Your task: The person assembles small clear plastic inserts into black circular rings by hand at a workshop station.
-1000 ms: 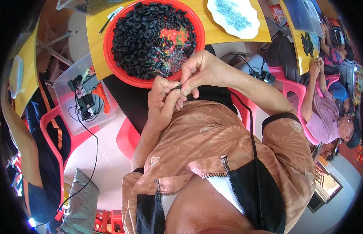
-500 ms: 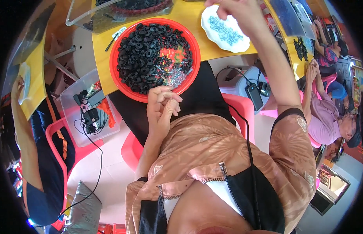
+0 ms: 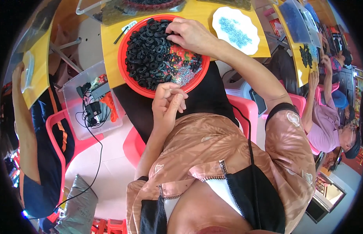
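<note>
A red round basin [image 3: 203,72] holds a heap of small black plastic parts [image 3: 144,54] and, at its near right, a patch of small clear and silvery bits [image 3: 185,77]. My right hand [image 3: 189,36] reaches over the far rim, thumb and fingers closing on a black plastic part at the heap's edge. Just off the near rim is my left hand [image 3: 168,102], its fingers curled and thumb pressed against them; whatever it holds, if anything, is hidden. To the right of the basin lies a white scalloped plate [image 3: 253,41] with small pale blue pieces [image 3: 234,33].
Clear plastic bins [image 3: 107,11] stand along the far side of the yellow table [image 3: 111,66]. A clear box [image 3: 78,126] with cables and adapters is at the left, by a pink chair [image 3: 56,136]. Other people sit at tables left and right. A black cable [image 3: 250,136] hangs down my front.
My right hand has moved left from above the white plate to the black parts in the basin. My left hand stays by the near rim. The view has shifted slightly.
</note>
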Action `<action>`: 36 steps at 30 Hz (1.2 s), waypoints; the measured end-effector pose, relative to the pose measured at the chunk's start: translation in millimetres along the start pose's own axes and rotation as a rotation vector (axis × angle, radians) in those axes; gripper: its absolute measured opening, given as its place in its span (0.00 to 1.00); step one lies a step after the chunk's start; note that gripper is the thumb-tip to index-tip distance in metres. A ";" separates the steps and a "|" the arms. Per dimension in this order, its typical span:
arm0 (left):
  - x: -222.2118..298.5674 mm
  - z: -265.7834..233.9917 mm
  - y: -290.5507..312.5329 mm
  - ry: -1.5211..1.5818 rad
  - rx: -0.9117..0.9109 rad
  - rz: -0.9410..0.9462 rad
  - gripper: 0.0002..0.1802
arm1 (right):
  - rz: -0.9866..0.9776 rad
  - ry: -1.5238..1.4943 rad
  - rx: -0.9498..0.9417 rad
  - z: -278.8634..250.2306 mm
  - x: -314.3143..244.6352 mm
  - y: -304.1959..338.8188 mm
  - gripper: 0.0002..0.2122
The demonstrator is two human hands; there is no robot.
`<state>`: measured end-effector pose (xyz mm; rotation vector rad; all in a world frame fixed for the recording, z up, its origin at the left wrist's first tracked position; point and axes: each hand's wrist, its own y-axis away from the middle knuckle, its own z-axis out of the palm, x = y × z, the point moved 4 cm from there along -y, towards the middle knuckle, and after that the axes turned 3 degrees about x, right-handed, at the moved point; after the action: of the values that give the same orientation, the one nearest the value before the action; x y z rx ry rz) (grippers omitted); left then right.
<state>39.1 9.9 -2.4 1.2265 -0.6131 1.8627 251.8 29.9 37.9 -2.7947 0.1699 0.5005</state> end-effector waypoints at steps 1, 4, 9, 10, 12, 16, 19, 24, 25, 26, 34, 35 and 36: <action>0.9 -0.6 -0.4 0.003 0.005 -0.006 0.11 | 0.015 -0.068 0.025 -3.3 0.0 4.4 0.08; 2.8 -5.2 1.0 -0.006 0.061 -0.062 0.18 | 0.164 -0.336 -0.019 -19.7 -14.7 21.3 0.07; 11.2 -5.8 -2.0 -0.047 0.107 -0.041 0.24 | 0.483 -1.178 -0.380 -8.7 -51.3 74.1 0.06; 9.7 -5.8 0.3 -0.026 0.129 -0.032 0.21 | 0.510 -1.246 -0.431 -7.1 -58.3 82.0 0.06; 9.6 -8.3 -1.0 -0.091 0.090 0.035 0.20 | 0.502 -1.321 -0.341 -3.4 -65.9 91.7 0.07; 14.7 -3.5 -0.3 -0.135 0.070 0.122 0.14 | 0.806 -1.534 -0.462 -4.4 -73.3 103.4 0.06; 17.9 -1.7 -2.4 -0.123 0.049 0.157 0.13 | 0.796 -1.381 -0.478 -2.9 -70.5 108.5 0.05; 11.8 -5.1 0.1 0.132 0.080 -0.044 0.15 | 0.285 -0.223 -0.001 -35.0 -34.9 89.7 0.03; 10.4 -6.7 0.2 0.146 0.092 -0.054 0.14 | 0.207 0.048 0.032 -41.3 -32.8 85.3 0.04; 8.8 -7.4 -0.3 0.161 0.098 -0.066 0.13 | 0.211 0.104 0.026 -43.3 -30.4 81.7 0.04; 9.5 -4.2 -2.8 0.237 0.095 -0.033 0.11 | 0.082 0.133 -0.068 -24.6 -23.9 65.2 0.04; 9.3 -5.0 -2.8 0.229 0.097 -0.027 0.11 | 0.114 0.159 -0.107 -22.1 -19.4 62.5 0.05; 8.7 -6.2 -2.8 0.229 0.097 -0.028 0.11 | 0.114 0.158 -0.108 -21.9 -16.2 61.6 0.05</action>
<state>36.4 19.2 3.0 1.0565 -0.3830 1.9936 233.4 -34.3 46.8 -2.9425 0.3474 0.3227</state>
